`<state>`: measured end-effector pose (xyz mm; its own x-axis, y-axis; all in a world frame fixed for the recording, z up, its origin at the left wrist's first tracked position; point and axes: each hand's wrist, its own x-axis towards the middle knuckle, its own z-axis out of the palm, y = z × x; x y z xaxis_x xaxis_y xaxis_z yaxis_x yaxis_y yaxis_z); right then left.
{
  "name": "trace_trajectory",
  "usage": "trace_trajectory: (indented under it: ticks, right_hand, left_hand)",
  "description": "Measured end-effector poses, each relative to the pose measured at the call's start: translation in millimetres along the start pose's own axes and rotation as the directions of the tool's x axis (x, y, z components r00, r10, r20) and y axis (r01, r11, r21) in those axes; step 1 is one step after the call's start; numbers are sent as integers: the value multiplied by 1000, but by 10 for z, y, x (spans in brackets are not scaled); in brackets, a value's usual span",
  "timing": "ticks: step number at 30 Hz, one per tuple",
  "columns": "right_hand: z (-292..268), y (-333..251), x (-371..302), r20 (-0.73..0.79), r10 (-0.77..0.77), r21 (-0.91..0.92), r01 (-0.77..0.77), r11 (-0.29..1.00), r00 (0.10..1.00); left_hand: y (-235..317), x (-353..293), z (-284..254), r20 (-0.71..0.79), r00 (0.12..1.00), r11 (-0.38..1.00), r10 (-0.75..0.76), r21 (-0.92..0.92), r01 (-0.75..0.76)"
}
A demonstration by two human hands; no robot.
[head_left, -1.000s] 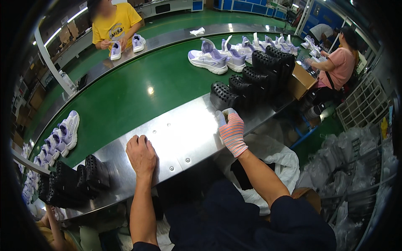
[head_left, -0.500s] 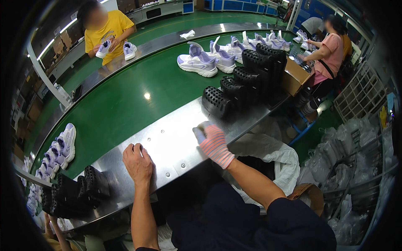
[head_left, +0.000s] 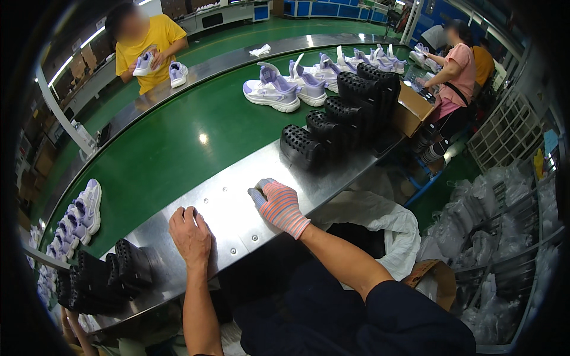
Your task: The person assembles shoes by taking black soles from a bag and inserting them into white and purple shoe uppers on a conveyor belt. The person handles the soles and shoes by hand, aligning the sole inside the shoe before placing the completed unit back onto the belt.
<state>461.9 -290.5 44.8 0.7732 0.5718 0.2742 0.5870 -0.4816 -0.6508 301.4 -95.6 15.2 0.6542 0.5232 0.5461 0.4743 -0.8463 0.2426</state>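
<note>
My bare left hand (head_left: 190, 236) rests on the metal ledge (head_left: 228, 210) with its fingers slightly bent and nothing seen in them. Over the same ledge is my right hand (head_left: 279, 207), in a pink-and-grey striped knit glove. Its grey-tipped thumb stands a little apart from the loosely bent fingers, and no held thing shows. Right of the glove, several black perforated blocks (head_left: 301, 146) stand in a row on the ledge. More black perforated blocks (head_left: 133, 263) are left of my left hand. What lies under either palm is hidden.
White-and-purple sneakers (head_left: 271, 89) line the green belt (head_left: 154, 148) at far right; more sneakers (head_left: 88, 210) stand at left. A person in yellow (head_left: 157, 44) holds a sneaker across the belt. A cardboard box (head_left: 412, 110), white sack (head_left: 404, 237) and rack of plastic bags (head_left: 504, 231) are at right.
My gloved right hand has moved left and slightly down over the ledge, toward my left hand. The left hand stays on the ledge. The whole view has shifted slightly.
</note>
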Motion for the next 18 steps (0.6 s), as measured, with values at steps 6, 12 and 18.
trace_trajectory:
  ticks: [6,12,18]
  right_hand:
    - [38,43,11,-30,-27,-12,27,1000,999]
    - [53,55,17,-33,-31,-26,30,999,999]
    - [31,33,17,-17,-23,-43,22,999,1000]
  left_hand:
    - [-13,8,19,-7,1000,1000,15,-18,-15]
    - [-4,16,24,-10,1000,1000,7,-13,-7]
    - [6,19,7,-16,1000,1000,9,-12,-10]
